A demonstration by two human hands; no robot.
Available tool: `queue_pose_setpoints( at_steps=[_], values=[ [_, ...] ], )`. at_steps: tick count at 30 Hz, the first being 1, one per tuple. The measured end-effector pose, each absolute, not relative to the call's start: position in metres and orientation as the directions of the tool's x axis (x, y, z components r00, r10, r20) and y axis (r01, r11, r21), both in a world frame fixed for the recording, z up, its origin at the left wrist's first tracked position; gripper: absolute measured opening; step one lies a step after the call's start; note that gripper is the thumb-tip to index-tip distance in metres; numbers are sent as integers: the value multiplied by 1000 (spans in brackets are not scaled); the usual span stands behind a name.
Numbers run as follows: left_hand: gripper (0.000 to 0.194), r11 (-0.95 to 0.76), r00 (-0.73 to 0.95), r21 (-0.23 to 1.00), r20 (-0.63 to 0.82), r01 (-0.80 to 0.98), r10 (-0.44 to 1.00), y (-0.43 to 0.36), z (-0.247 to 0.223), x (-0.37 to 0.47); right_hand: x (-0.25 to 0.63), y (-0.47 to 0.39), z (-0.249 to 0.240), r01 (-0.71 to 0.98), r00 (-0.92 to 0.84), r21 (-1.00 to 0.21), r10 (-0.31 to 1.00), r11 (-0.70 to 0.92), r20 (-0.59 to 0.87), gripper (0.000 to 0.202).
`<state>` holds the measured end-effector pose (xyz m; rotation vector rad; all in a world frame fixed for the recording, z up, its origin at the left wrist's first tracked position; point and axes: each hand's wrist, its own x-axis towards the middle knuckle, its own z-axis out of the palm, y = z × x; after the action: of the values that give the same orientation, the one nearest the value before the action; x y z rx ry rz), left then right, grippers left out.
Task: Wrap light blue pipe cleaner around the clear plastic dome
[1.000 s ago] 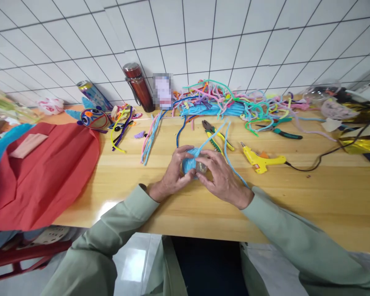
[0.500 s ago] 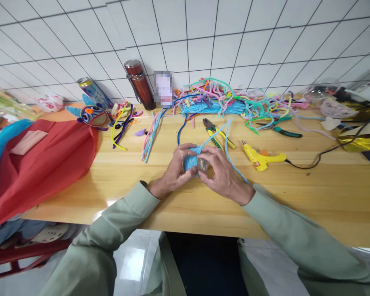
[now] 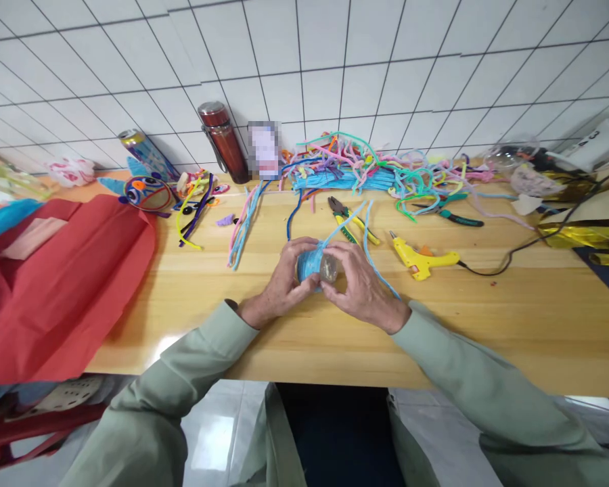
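Observation:
Between my two hands is a small clear ball point(image 3: 329, 268), partly wrapped in light blue pipe cleaner point(image 3: 309, 265). My left hand point(image 3: 288, 277) is closed around the wrapped side. With thumb and fingers, my right hand point(image 3: 356, 284) grips the bare, see-through side. One loose light blue end point(image 3: 348, 225) sticks up from the wrapping toward the wall. Another light blue strand point(image 3: 373, 253) runs down past my right hand to the wrist. Fingers cover part of the ball, so its full shape is hidden.
Behind my hands lie yellow-green pliers point(image 3: 341, 218) and a yellow glue gun point(image 3: 421, 258) with a black cord. Along the wall are a heap of pipe cleaners point(image 3: 345, 177), a red-brown flask point(image 3: 224, 145) and a can point(image 3: 145, 152). Red cloth point(image 3: 81, 284) covers the table's left side.
The view has shifted slightly, so the scene sits a little further left. Both hands keep hold of the wrapped ball, with only a slight change in its angle.

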<state>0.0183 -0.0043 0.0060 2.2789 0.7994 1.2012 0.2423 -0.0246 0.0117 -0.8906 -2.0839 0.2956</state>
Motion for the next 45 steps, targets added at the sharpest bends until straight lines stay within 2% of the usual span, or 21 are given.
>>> queue_pose_setpoints(
  at_steps=[6,9,15,20,26,29,33,39,45],
  values=[
    [46,-756,457,591,611,280,647,-1,4,19,244,-25,17,506,-434,-461,677,729,595,66],
    [44,-765,465,574,614,291,637,-2,5,19,244,-25,19,516,-438,-457,682,724,587,62],
    [35,-765,477,569,605,302,638,-6,9,19,243,-25,15,487,-415,-501,694,716,588,59],
    [36,-738,475,585,571,335,669,-6,10,17,244,-23,12,481,-408,-510,697,713,589,58],
    [31,-747,492,564,568,352,660,-3,13,17,241,-20,10,485,-405,-535,719,692,565,64],
    [30,-757,505,544,569,361,649,-2,15,17,239,-18,8,481,-379,-528,709,700,594,58],
    [31,-756,502,552,571,351,650,-1,15,18,240,-17,9,483,-379,-493,681,723,627,55],
    [32,-762,517,563,570,321,639,-2,11,16,245,-20,15,522,-417,-483,704,703,574,68],
    [43,-765,519,563,573,312,634,-4,12,16,248,-22,17,514,-456,-464,688,721,565,68]
  ],
)
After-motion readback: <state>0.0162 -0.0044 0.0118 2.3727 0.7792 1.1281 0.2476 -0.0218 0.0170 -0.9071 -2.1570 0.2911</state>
